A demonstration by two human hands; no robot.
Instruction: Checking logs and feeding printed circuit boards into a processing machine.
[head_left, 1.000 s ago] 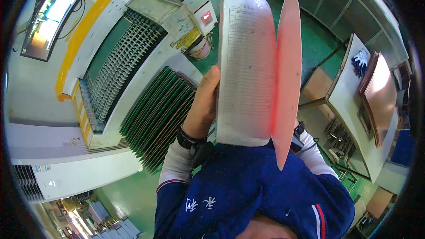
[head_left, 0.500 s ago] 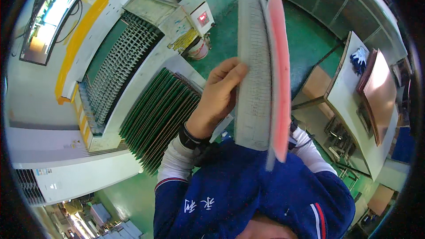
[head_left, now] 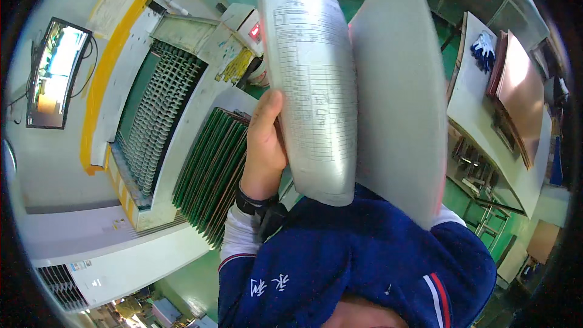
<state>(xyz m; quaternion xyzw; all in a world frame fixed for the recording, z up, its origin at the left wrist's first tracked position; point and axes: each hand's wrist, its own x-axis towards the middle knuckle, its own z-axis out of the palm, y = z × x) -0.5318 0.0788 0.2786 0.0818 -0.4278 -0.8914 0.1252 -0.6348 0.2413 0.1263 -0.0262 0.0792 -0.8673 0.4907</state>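
The booklet [head_left: 319, 97] stands open in the upper centre of the frame, above the person's blue garment [head_left: 340, 237]. Its left side is a glossy clear sleeve containing a form sheet ruled in a table; the entries are too small to read. Its right side, a plain grey leaf [head_left: 398, 97], is swung outward with a pinkish edge. The left grip [head_left: 267, 140] is closed on the booklet's left edge, thumb on the front; the right grip is concealed behind the leaf and its state cannot be determined. White characters mark the garment at lower centre. Left of the hand, green panels [head_left: 212, 173] stand on edge in a close row, beside a roller machine [head_left: 161, 109]. A bucket [head_left: 260, 76], contents not discernible, sits below a box with a lit red display [head_left: 255, 31]. At right, a counter [head_left: 467, 97] carries gloves [head_left: 484, 51] and copper-coloured sheets [head_left: 519, 97]. A lit monitor [head_left: 57, 76] occupies the upper left.
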